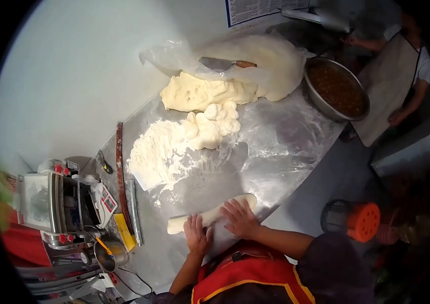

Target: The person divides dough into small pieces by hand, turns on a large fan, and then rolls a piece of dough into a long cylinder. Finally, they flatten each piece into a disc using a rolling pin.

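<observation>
A long roll of pale dough (214,215) lies near the table's front edge. My left hand (198,235) rests on its left part, fingers stretched out over it. Farther right, my right hand (241,219) lies flat on the roll with its fingers spread. Beyond the roll, a cluster of small dough balls (212,126) sits beside a heap of white flour (157,152). Behind these is a large slab of dough (200,93), partly covered by a plastic sheet (276,66). A scraper with a wooden handle (225,64) lies on the sheet.
A metal bowl of reddish-brown filling (337,87) stands at the table's right corner. Along the left side lie a dark red rod (120,172), a grey rod (135,210) and a scale (106,201). At the right, another person (412,96) is beside a board (384,88).
</observation>
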Demonstrator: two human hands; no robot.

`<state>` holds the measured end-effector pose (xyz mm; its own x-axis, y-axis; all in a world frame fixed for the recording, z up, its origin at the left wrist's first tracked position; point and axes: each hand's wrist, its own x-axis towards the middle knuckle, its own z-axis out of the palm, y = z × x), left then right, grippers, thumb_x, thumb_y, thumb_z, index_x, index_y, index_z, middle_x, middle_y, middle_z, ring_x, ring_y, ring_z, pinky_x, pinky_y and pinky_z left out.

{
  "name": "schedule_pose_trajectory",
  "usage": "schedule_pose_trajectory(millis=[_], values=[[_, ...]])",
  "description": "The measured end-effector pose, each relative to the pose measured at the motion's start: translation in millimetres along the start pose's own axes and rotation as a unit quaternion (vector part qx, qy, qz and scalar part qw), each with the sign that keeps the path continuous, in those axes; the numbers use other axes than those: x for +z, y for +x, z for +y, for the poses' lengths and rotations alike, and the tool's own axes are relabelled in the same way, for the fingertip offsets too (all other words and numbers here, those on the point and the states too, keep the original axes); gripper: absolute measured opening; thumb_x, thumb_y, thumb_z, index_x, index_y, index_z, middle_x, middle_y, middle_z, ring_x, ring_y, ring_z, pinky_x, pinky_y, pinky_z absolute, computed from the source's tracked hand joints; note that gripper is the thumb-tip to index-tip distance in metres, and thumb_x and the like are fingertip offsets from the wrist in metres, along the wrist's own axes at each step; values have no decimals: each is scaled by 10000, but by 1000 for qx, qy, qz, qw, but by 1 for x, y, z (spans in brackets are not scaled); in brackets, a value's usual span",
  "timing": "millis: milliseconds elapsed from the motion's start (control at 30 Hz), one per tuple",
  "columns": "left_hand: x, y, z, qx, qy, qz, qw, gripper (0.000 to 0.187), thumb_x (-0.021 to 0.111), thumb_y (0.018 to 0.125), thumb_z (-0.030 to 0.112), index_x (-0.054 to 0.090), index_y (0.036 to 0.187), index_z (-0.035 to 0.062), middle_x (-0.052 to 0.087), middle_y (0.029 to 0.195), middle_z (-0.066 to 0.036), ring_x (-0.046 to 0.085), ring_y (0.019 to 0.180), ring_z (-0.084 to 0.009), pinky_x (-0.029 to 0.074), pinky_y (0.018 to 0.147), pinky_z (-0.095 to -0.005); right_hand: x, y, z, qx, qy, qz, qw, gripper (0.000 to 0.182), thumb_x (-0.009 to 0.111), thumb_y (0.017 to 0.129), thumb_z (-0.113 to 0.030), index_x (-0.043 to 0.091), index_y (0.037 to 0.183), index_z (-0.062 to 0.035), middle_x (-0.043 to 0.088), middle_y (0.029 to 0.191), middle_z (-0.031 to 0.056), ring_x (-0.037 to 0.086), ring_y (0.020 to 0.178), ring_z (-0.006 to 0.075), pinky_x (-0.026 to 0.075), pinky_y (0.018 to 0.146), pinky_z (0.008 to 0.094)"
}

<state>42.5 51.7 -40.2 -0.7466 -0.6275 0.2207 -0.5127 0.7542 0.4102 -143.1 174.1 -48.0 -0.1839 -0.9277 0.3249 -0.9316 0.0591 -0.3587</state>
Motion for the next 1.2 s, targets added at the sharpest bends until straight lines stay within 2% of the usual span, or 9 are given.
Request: schedule_pose_trajectory(millis=[200,333,467,533,600,733,867,1067,1200], values=[[18,103,-18,-163,84,-63,981,479,532,909,324,470,1332,108,447,1371,-167,382,1273,-396,278,1040,-547,31,114,45,150,-76,-98,981,608,436,944,-458,412,1398,-55,399,1446,154,318,1370,296,187,1116,559],[40,151,-66,-135,129,-43,982,445,418,970,389,484,1360,185,307,1513,-130,249,1396,-361,198,1108,-559,69,162,88,236,-150,-25,960,618,417,956,-440,392,1396,-7,361,1472,162,264,1404,289,179,1119,560],[11,129,-66,-36,-26,-198,979,426,426,973,379,509,1351,200,404,1469,-75,309,1383,-300,192,1129,-521,31,139,58,123,-122,-92,981,585,511,901,-318,407,1389,-13,375,1457,187,304,1381,322,214,1113,548],[-11,86,-50,54,-30,-127,990,415,492,950,333,517,1343,202,476,1409,-53,376,1340,-280,218,1120,-506,-10,104,28,49,-41,-138,988,568,546,868,-245,425,1373,-17,390,1433,202,331,1353,348,230,1098,557],[-16,46,-30,36,-42,-104,993,429,534,920,246,504,1335,144,480,1397,-89,391,1326,-319,244,1093,-539,-17,63,-7,32,-14,-98,995,564,557,851,-207,430,1369,-22,403,1414,212,358,1324,365,234,1083,576],[25,14,8,-9,-18,-36,999,485,519,927,305,463,1372,119,446,1424,-75,360,1347,-308,236,1105,-522,23,35,-35,78,-48,-38,995,571,547,850,-256,445,1379,-66,414,1420,194,364,1327,361,229,1083,588],[38,77,-15,-39,41,-96,994,545,507,919,344,429,1389,80,373,1481,-108,287,1394,-333,194,1107,-580,49,81,-1,95,-119,-65,986,561,500,877,-307,446,1389,-84,386,1453,175,324,1364,356,199,1090,608],[57,157,-41,-126,58,6,990,589,424,956,391,355,1420,35,337,1487,-182,258,1402,-355,172,1110,-581,53,167,34,103,-174,-64,977,495,411,962,-298,396,1430,-138,342,1498,118,305,1374,336,199,1085,611],[9,112,-41,-159,-57,-93,981,562,414,974,383,370,1405,25,323,1487,-203,281,1386,-359,203,1110,-553,31,134,9,62,-26,-246,967,477,412,967,-282,394,1427,-154,328,1510,77,279,1387,336,192,1113,570]])
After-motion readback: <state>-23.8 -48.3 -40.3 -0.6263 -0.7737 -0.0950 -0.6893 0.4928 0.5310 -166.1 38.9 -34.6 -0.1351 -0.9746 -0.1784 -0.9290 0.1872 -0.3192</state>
